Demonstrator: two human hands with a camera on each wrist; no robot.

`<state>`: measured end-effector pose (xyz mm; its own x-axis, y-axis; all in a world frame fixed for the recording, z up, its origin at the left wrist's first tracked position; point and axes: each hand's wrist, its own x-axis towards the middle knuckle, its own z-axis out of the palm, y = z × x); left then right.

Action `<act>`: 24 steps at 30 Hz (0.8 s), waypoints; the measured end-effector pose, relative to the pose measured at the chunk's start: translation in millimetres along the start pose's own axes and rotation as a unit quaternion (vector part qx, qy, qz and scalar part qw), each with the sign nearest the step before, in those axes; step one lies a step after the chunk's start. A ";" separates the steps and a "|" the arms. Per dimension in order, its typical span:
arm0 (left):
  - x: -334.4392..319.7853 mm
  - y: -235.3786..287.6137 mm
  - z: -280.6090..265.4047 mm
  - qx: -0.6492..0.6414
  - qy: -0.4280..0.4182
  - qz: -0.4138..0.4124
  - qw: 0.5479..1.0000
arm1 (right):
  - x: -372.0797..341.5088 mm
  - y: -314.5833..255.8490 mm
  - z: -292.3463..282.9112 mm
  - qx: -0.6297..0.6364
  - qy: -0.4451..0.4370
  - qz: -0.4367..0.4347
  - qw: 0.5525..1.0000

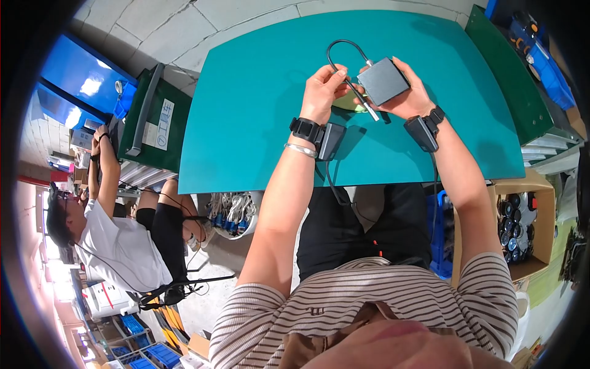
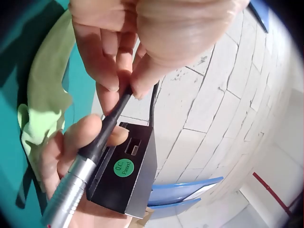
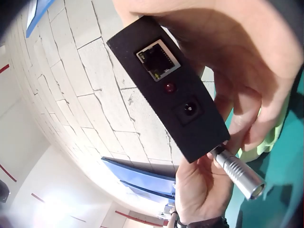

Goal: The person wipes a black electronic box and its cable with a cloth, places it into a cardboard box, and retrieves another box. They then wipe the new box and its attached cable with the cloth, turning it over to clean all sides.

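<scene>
My right hand (image 1: pixel 416 97) grips a small black metal box (image 1: pixel 384 81) over the table. A black cable (image 1: pixel 348 41) leaves the box's far edge and loops back toward me. My left hand (image 1: pixel 319 93) pinches this cable between thumb and fingers, just behind its silver round connector (image 2: pixel 71 192). In the left wrist view, fingertips of the right hand lie right at the cable's black sleeve (image 2: pixel 100 137). That side of the box has a USB-type port (image 2: pixel 133 147) and a green "Q.C. Passed" sticker (image 2: pixel 124 167). Its opposite side shows a network socket (image 3: pixel 158 60), red light and round power jack (image 3: pixel 190 109).
A light green cloth (image 1: pixel 348 102) lies on the teal table (image 1: pixel 258 111) beneath the hands. Green cabinets flank the table. An open carton (image 1: pixel 528 246) of round parts stands at lower right, a bucket of cables (image 1: pixel 232 212) at lower left. Another person (image 1: pixel 117 246) sits at left.
</scene>
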<state>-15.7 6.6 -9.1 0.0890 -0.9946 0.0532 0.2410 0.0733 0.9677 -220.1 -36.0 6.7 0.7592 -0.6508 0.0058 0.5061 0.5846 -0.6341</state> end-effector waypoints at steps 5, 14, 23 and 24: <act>-2.5 11.3 1.9 -0.068 -0.001 0.021 0.997 | 0.8 1.7 -2.0 -0.004 -0.009 0.001 1.000; -2.1 20.1 -10.1 -0.081 -0.044 0.009 0.996 | -4.5 1.1 7.8 0.020 0.002 0.006 1.000; 0.9 15.8 -14.3 -0.121 -0.062 -0.011 0.991 | -1.6 0.3 4.0 0.017 -0.015 0.008 1.000; 2.1 14.3 -15.5 -0.121 -0.062 -0.011 0.991 | -1.0 0.0 3.8 0.010 -0.012 0.015 1.000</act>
<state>2.9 6.7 1.1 -0.0340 -0.9964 0.0775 0.4682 0.0526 0.8820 -219.3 -33.5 9.7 0.7836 -0.6213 0.0065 0.4915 0.6135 -0.6181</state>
